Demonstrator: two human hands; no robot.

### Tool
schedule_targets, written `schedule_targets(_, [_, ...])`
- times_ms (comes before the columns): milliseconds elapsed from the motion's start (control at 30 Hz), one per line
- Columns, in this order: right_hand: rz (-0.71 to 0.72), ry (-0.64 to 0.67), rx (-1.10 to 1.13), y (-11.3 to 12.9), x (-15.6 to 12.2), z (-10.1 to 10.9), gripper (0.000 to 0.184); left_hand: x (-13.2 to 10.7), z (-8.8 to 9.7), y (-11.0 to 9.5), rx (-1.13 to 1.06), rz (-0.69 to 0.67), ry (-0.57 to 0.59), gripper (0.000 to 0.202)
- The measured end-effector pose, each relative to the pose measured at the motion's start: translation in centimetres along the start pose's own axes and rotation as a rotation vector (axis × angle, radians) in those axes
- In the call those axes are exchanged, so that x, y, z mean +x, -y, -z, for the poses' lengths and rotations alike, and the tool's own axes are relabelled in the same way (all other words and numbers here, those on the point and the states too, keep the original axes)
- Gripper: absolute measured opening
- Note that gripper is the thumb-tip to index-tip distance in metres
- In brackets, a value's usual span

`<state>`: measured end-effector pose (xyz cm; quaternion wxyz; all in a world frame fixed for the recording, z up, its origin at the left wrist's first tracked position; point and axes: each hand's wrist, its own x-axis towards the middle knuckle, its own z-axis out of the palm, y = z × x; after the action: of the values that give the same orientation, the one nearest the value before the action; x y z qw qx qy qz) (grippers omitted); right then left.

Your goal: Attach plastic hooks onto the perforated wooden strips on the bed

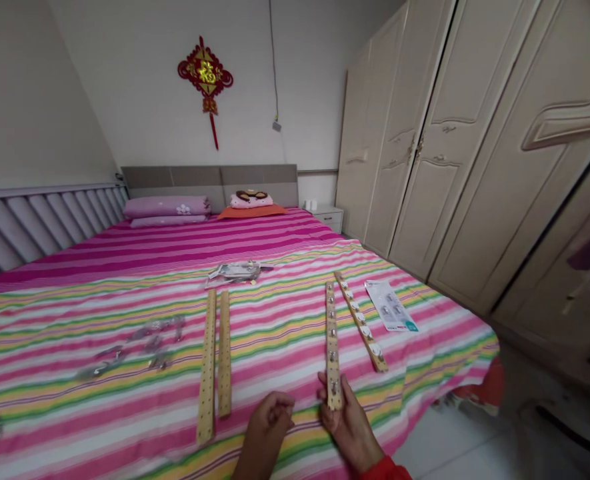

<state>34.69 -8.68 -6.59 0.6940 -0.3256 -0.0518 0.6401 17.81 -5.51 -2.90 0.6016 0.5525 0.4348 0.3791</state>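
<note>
My right hand (351, 430) is wrapped round the near end of a narrow wooden strip (331, 343), which carries a row of small shiny metal fittings. To its right lies a second wooden strip (359, 319), fitted with white round pieces and metal bits. My left hand (271, 423) hovers over the bed with its fingers curled together; whether a small thing is between them is hidden. Left of that hand, a long wooden strip with rows of holes (207, 373) and a shorter holed strip (225, 360) lie side by side.
Small plastic bags (157, 340) are scattered on the left of the striped sheet (285, 333). More packets (237, 271) lie farther back. A blister card (389, 307) rests near the bed's right side. Wardrobes (425, 147) stand to the right, a railing (49, 220) to the left.
</note>
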Motion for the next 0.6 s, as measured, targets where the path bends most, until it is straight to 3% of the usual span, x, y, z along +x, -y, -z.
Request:
schedule_targets(167, [0.178,-0.143,-0.115,-2.5,-0.1,-1.8,0.05,0.5,-2.5,-0.6,0.069,-0.105,-0.025,0.039])
schedule_targets(333, [0.156,-0.02,-0.188,-5.4,-1.4,-3.8,0.057,1.1,-4.2,0.2,0.254,-0.099,-0.179,0.053])
schedule_targets(500, [0.121,0.008,-0.325,-6.8,-0.8,-5.5,0.061,2.2,-2.5,-1.3,0.352,-0.131,-0.285,0.042])
schedule_targets(600, [0.245,0.046,-0.528,-7.4,0.0,-6.8,0.059,2.9,-0.4,-2.8,0.322,-0.176,-0.303,0.03])
